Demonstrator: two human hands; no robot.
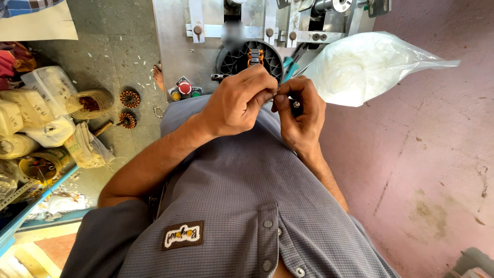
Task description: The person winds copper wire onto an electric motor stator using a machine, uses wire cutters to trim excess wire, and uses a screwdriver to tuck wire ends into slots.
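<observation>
Just below the round black slotted plastic wheel [242, 61] on the grey metal machine [175, 46], the left hand [237, 100] and right hand [300, 114] meet, both pinched shut on a small dark part [295, 104], mostly hidden. A clear plastic bag of white material [360, 67] crowds the wheel's right edge; pink floor [427, 170] lies open beyond.

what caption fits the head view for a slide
Left hand and right hand pinch a small part before a winding machine.

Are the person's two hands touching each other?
Touching. The head view shows the left hand and right hand meeting at the fingertips, with no gap, in front of the black wheel.
</observation>
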